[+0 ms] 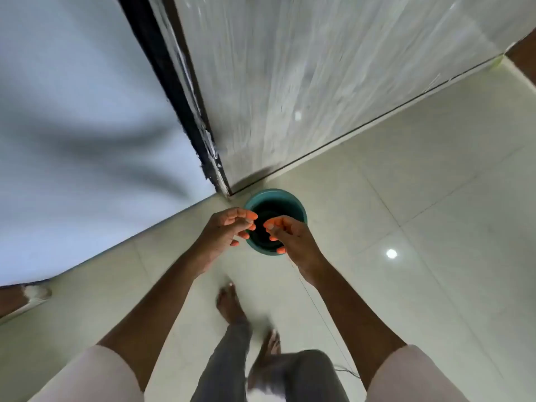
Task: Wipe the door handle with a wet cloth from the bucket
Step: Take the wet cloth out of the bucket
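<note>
A teal bucket [285,200] stands on the tiled floor at the foot of a pale grey door [304,76]. Its inside is dark and I cannot make out a cloth in it. My left hand [224,232] hovers over the bucket's left rim, fingers curled loosely and apart, holding nothing. Over the right rim my right hand [290,237] hangs the same way, fingers bent and empty. The two hands are a short gap apart above the bucket mouth. No door handle is in view.
A black door frame edge [174,91] runs down to the bucket, with a white wall [72,126] to its left. My bare feet [232,306] stand on glossy cream tiles [420,213]. Another person's foot [32,294] shows at the far left.
</note>
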